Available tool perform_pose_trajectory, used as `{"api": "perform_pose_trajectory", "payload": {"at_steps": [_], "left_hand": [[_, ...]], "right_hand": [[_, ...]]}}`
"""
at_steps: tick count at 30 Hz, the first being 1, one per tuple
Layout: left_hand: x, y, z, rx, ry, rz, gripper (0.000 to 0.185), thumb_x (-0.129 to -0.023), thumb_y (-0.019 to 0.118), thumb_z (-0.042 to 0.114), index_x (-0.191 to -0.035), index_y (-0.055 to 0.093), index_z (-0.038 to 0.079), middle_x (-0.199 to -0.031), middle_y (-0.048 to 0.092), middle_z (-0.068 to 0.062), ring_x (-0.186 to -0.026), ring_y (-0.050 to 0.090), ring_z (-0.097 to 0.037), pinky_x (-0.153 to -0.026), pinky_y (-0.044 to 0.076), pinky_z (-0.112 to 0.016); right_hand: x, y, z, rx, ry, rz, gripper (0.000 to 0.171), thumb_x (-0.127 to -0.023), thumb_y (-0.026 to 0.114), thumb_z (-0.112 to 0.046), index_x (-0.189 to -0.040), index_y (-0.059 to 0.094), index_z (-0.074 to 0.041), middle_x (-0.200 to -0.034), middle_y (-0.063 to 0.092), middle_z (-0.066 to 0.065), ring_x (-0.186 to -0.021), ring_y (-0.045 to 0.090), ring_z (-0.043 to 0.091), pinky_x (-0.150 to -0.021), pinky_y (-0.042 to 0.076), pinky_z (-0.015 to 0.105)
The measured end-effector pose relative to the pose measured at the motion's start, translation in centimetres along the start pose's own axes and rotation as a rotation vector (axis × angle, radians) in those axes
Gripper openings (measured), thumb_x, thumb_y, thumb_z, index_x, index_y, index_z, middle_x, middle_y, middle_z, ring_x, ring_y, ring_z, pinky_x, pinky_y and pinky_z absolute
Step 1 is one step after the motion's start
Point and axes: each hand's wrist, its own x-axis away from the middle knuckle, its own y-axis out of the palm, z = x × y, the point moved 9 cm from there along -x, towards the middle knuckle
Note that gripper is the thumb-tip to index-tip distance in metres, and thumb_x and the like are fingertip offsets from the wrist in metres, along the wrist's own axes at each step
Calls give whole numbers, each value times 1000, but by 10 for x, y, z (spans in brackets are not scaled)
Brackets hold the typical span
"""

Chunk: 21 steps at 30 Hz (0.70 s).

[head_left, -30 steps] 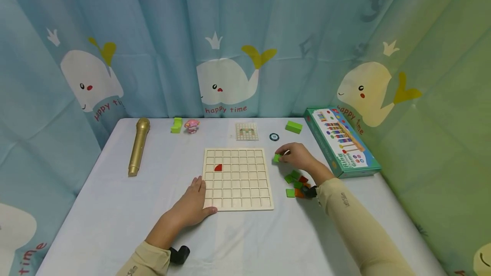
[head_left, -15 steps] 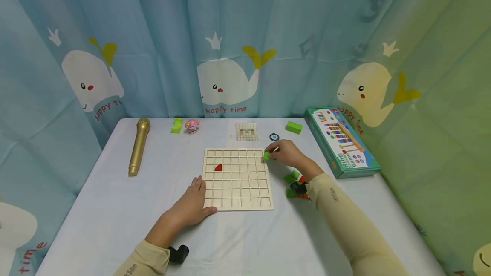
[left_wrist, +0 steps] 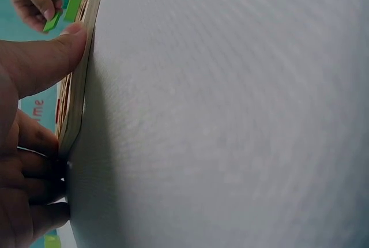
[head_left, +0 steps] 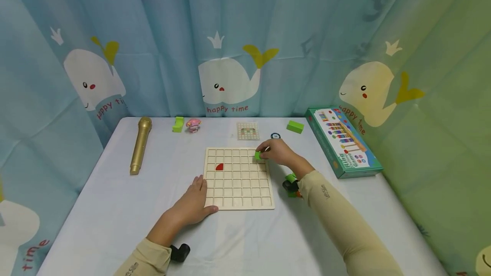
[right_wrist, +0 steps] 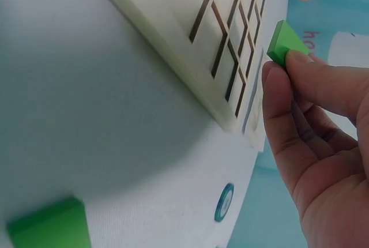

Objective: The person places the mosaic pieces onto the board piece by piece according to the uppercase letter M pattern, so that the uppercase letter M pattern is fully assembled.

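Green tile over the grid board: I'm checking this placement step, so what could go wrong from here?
The right hand pinches the green tile only at one edge, so it might slip or tilt and catch on a cell wall of the grid board. The left hand steadies just the board's near left corner, so a push could slide it. The right sleeve hangs by the loose tiles and might scatter them.

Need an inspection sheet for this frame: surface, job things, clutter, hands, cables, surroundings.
Surface: table under a pale cloth.
Job things: wooden grid board holds one red piece; green tile over its far right corner; spare tiles right of it.
Clutter: gold microphone, pink toy, pattern card, game box.
Hands: right hand pinches the tile; left hand rests against the board's near left edge.
Cables: nothing seen.
Surroundings: whale-print curtain.
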Motion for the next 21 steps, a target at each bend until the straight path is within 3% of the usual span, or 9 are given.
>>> {"api": "perform_pose_trajectory", "payload": {"at_steps": [16,21], "left_hand": [[-1,2,-2,10,-1,2,94,-92,73,38,-147,26,-22,-157,20,-38,-148,17,-48,-118,24,-53],[-2,2,-3,4,-7,4,94,-92,73,39,-147,27,-22,-157,20,-38,-148,17,-48,-118,24,-54]], "right_hand": [[-14,23,-17,-36,-28,-42,21,-94,70,-4,-114,74,-3,-109,70,8,-95,69,20,-77,57,32],[-19,29,-26,8,-56,-34,18,-94,72,-6,-111,76,-7,-106,71,4,-95,67,18,-78,56,32]]}}
